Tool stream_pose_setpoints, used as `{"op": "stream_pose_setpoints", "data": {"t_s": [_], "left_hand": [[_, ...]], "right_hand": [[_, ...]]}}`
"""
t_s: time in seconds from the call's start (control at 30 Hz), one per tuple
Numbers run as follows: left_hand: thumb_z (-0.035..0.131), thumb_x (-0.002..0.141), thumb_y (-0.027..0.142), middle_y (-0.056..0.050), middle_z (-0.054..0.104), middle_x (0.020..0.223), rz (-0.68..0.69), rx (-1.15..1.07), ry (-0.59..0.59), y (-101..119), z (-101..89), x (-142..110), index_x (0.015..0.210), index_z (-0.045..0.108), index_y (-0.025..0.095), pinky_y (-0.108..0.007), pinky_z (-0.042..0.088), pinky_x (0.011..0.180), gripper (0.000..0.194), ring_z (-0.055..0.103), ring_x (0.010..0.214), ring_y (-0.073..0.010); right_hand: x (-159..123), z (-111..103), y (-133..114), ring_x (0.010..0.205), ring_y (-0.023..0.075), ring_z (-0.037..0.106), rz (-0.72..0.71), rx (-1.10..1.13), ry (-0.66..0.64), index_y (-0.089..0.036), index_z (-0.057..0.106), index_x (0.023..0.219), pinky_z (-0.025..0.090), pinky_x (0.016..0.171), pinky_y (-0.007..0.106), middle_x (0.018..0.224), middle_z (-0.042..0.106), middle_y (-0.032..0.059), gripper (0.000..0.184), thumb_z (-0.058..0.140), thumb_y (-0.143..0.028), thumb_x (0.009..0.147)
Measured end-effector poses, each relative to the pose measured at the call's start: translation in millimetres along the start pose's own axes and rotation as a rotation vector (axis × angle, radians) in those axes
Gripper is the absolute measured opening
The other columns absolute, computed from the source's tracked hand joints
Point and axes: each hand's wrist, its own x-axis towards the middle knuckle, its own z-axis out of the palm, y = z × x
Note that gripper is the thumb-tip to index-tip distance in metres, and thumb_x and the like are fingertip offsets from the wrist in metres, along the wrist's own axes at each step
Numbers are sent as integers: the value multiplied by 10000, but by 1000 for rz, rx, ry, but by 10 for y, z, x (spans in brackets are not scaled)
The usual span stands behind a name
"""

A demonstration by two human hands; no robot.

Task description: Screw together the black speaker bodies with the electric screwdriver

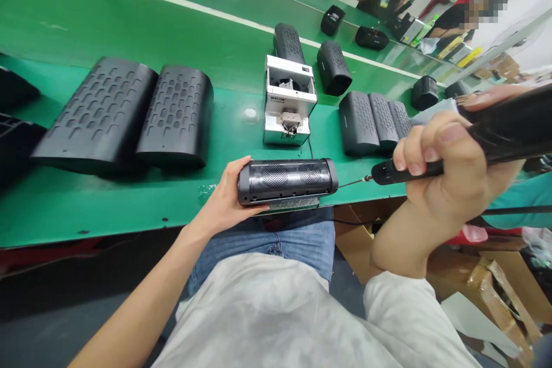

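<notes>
Clasping the black housing (287,178) by its left end are the left fingers (236,167); right fingers (414,148) wrap a power screwdriver (513,126).

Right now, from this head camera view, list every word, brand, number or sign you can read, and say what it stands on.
No text can be read with certainty.
White screw feeder: dark lettering on its front, too small and blurred to read.
Leftmost black housing of the row right of it: faint pale mark, too small to read.
Black speaker unit in the left hand: no legible text.
</notes>
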Motion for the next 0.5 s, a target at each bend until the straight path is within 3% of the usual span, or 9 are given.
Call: {"op": "stream_pose_setpoints", "data": {"t_s": [0.13, 0.2, 0.3, 0.37, 0.43, 0.5], "left_hand": [[1000, 869, 606, -188, 523, 1738, -68, -23, 12, 41, -37, -22, 1789, 335, 292, -682, 536, 1358, 1178, 592, 1611, -482], [969, 867, 639, -118, 588, 1662, -115, 4, 44, 66, -56, -28, 1765, 373, 368, -691, 598, 1304, 1111, 674, 1519, -473], [885, 830, 804, 27, 565, 1635, -128, 55, 111, 46, -70, -2, 1746, 336, 638, -800, 615, 1255, 1081, 702, 1459, -494], [836, 780, 894, 84, 560, 1590, -151, 58, 128, 8, -68, 27, 1702, 279, 790, -857, 627, 1205, 1082, 721, 1396, -511], [817, 752, 923, 57, 582, 1527, -172, 63, 134, -33, -60, 40, 1692, 276, 806, -883, 645, 1133, 1091, 746, 1296, -528], [825, 794, 864, -19, 610, 1498, -144, 77, 140, -71, -51, 32, 1740, 316, 673, -879, 654, 1090, 1091, 764, 1232, -533]], "right_hand": [[-151, -25, 262, 426, 95, 512, 29, -34, -26, -243, 714, 1129, 461, 420, 227, 662, 626, -101, 274, 845, -80, 951], [-238, -81, 385, 449, 97, 545, 120, -29, -48, -248, 688, 1126, 465, 439, 223, 689, 644, -94, 238, 840, -115, 999], [-320, -171, 524, 496, 86, 544, 253, 32, -70, -241, 643, 1044, 461, 481, 228, 721, 641, -77, 259, 896, -208, 1004], [-340, -200, 578, 502, 90, 535, 258, 29, -75, -237, 613, 993, 454, 482, 239, 715, 629, -70, 349, 959, -256, 957], [-360, -203, 603, 506, 99, 532, 245, 14, -83, -239, 590, 962, 447, 475, 246, 701, 619, -64, 414, 999, -287, 920], [-401, -203, 614, 519, 102, 527, 251, 12, -84, -241, 580, 953, 443, 474, 246, 702, 617, -58, 445, 1016, -318, 907]]}}
